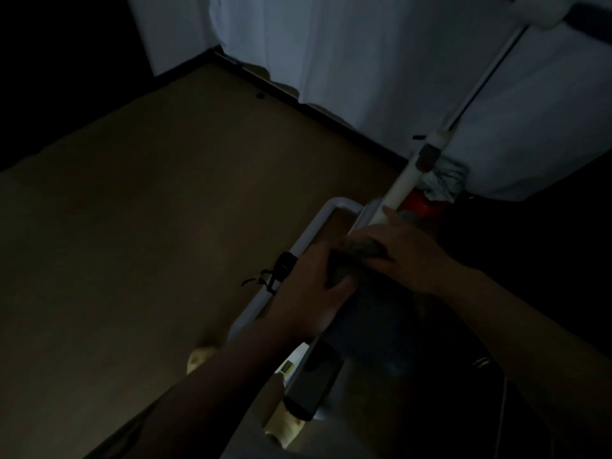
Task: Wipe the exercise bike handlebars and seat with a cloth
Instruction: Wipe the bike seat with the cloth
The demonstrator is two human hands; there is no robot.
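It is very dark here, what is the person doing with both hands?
A person is bent over an exercise bike in a dim room. Both hands meet on a dark cloth bunched against the bike's frame: the left hand grips its near end and the right hand lies over its far end. It looks like wiping is under way, though the light is too poor to tell which part is under the cloth. White curtains hang behind the bike.

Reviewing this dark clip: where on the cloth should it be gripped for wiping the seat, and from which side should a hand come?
Probably from above, at the bunched middle. The cloth lies crumpled on the dark seat, with the left hand and right hand already gripping it from either side. The wad's raised folds offer a handhold; its edges are too dim to make out.
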